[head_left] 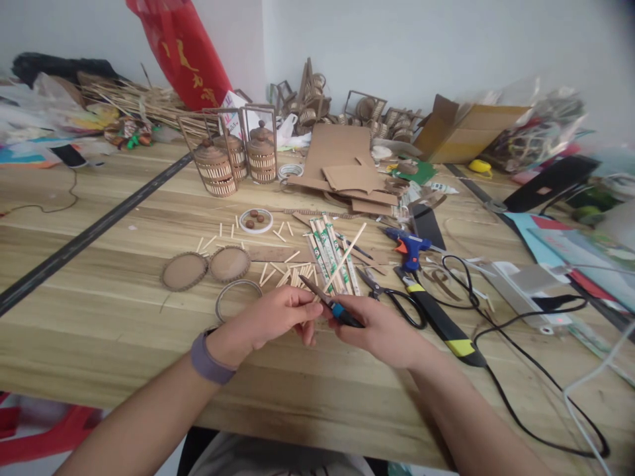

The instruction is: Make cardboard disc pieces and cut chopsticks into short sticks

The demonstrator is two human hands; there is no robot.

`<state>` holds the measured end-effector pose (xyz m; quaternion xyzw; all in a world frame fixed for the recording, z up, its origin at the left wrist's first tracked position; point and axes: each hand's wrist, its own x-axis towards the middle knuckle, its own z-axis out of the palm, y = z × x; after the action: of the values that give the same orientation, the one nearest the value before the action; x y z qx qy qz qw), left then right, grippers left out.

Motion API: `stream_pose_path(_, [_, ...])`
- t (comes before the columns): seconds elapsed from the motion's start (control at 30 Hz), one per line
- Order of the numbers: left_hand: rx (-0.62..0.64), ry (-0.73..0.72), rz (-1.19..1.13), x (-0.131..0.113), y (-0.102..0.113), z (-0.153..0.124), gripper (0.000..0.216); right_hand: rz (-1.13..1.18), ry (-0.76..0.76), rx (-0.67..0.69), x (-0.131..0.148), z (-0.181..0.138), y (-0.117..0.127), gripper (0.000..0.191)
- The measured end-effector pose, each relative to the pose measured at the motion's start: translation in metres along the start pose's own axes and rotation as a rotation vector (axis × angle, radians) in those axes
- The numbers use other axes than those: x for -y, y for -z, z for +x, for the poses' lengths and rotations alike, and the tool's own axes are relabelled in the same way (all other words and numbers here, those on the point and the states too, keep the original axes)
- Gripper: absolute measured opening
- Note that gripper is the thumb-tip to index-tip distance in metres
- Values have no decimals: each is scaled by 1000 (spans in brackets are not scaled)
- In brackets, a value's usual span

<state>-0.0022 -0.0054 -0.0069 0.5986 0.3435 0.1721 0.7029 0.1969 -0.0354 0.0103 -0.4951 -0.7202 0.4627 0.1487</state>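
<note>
My left hand point(285, 316) has its fingers closed around a pale wooden chopstick point(347, 256), which slants up to the right. In my right hand point(380, 328) is a knife point(320, 294) with a dark blade and a blue-and-black handle. The blade crosses the chopstick close to my left fingertips; whether it touches the wood I cannot tell. Just beyond my hands lie several short cut stick pieces point(300, 274) and several paper-wrapped chopsticks point(323, 254). Two round cardboard discs point(184, 272) and a ring point(218, 301) lie left of my left hand.
Scissors point(397, 301), a black-and-yellow box cutter point(441, 324) and a blue glue gun point(407, 246) with a looping black cable lie to the right. A tape ring point(256, 221) encircles several brown beads. Small stick lanterns point(214, 168), cardboard sheets point(337, 149) and a carton point(469, 129) stand farther back.
</note>
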Motion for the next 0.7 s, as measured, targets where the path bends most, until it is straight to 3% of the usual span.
stream_pose_path(0.7, [-30, -26, 17, 5, 7, 0, 32, -16, 62, -114, 0, 5, -10, 12])
